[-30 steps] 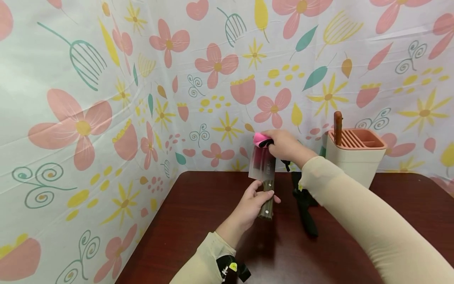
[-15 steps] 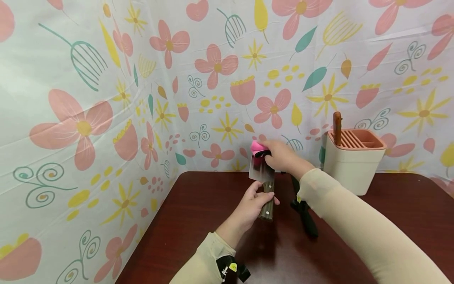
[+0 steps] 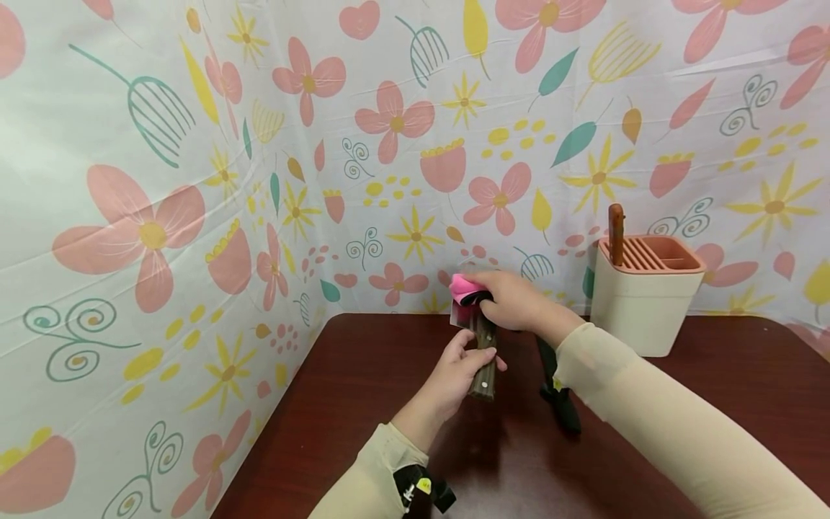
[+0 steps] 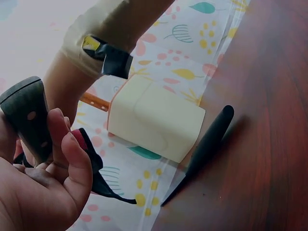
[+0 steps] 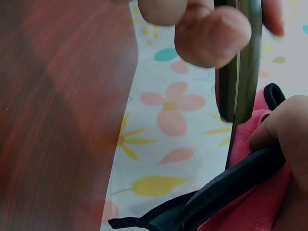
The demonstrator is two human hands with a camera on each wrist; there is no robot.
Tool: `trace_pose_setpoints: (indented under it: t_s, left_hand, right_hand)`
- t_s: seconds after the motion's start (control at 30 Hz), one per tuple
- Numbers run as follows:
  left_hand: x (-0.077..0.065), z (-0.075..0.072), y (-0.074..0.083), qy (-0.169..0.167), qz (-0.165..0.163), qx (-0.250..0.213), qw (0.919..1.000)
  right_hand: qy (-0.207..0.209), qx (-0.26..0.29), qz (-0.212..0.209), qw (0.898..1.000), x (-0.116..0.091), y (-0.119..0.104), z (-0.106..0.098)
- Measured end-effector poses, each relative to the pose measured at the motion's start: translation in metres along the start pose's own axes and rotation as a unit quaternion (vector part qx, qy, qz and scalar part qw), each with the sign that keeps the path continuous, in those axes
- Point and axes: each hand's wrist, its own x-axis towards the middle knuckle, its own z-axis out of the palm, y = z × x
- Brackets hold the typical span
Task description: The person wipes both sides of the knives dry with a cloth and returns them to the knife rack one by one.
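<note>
In the head view my left hand (image 3: 447, 378) grips the dark wooden handle of a cleaver (image 3: 483, 383), its blade pointing away over the table. Bunched in my right hand (image 3: 519, 299) is a pink cloth (image 3: 464, 287) with black trim, pressed around the blade near the handle. Most of the metal lies hidden behind cloth and fingers; a strip of blade shows at the left. The left wrist view has the riveted handle (image 4: 30, 113) upright between thumb and fingers. From the right wrist, the red-looking cloth (image 5: 260, 207) folds against the blade beside the handle.
A black-handled knife (image 3: 565, 414) lies on the dark red table (image 3: 363, 404), partly behind the right forearm. At the back right stands a cream knife block (image 3: 638, 317) with an orange slotted top and one brown handle (image 3: 616, 238) sticking up. Flowered cloth covers the walls behind.
My right hand has slid the pink cloth down the cleaver blade, from the far end toward the handle. The left hand keeps its grip, nearly unmoved.
</note>
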Motion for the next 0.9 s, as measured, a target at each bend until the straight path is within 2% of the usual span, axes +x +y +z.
trace_pose_setpoints:
  t_s: [0.4, 0.9]
  left_hand:
    - [0.001, -0.001, 0.001, 0.005, 0.000, -0.002, 1.0000]
    - [0.003, -0.005, -0.001, 0.004, 0.033, -0.004, 0.9994]
  right_hand:
    - [0.002, -0.015, -0.039, 0.999, -0.022, -0.016, 0.001]
    - [-0.033, 0.025, -0.036, 0.998, -0.040, -0.033, -0.003]
